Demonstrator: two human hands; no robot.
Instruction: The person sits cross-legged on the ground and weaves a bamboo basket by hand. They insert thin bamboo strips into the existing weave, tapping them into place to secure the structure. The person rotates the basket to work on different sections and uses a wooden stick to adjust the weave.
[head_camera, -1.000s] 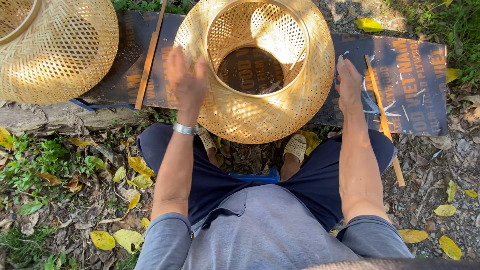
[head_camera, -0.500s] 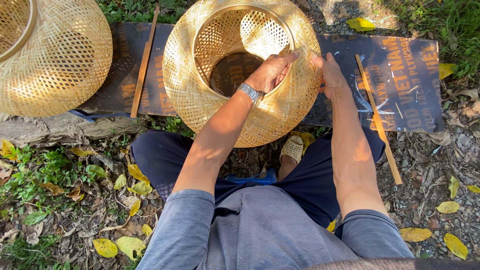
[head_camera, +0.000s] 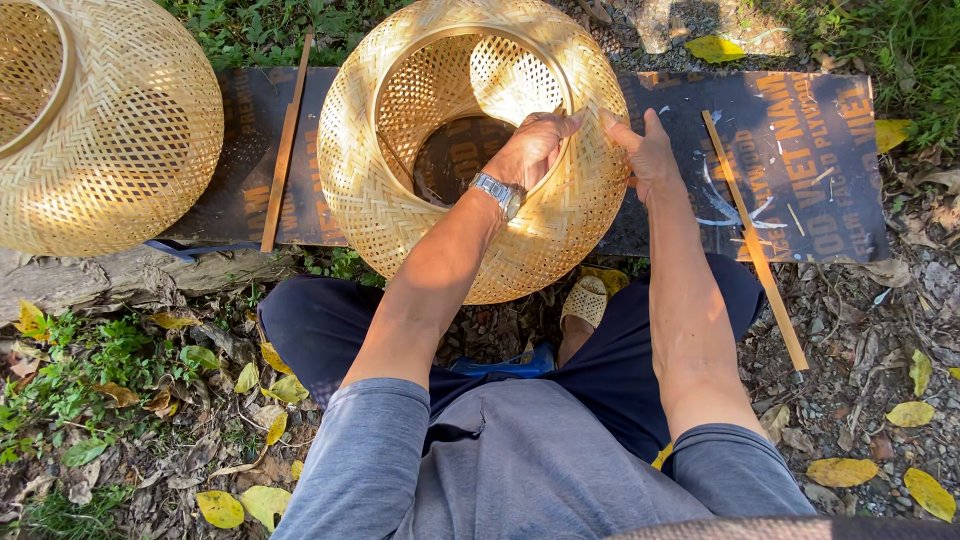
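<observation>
A round woven bamboo basket (head_camera: 400, 190), open at the top, is seen standing on a dark board (head_camera: 800, 170) that lies flat on the ground, roughly at the middle of the board's near edge, with its lower side bulging over that edge toward the person's lap. The left hand (head_camera: 535, 150) is reached across to the right side of the basket's opening, where its fingers are curled over the rim and closed on it; a metal wristwatch (head_camera: 497, 191) is worn on that wrist. The right hand (head_camera: 645, 150) is laid against the outer wall of the basket just beside the left one, thumb and fingers pressed to the weave near the rim; whether the rim itself is pinched by it cannot be told. The two hands are set close together, almost touching.

A second woven basket (head_camera: 110, 130) of like shape is found at the left end of the board, partly cut off by the frame. One thin bamboo strip (head_camera: 285, 150) is laid across the board between the two baskets, and another bamboo strip (head_camera: 755, 240) is laid slanting over the board's right part, its near end resting on the ground. A sandalled foot (head_camera: 585, 300) is seen under the central basket, and yellow leaves (head_camera: 240, 505) are scattered on the ground.
</observation>
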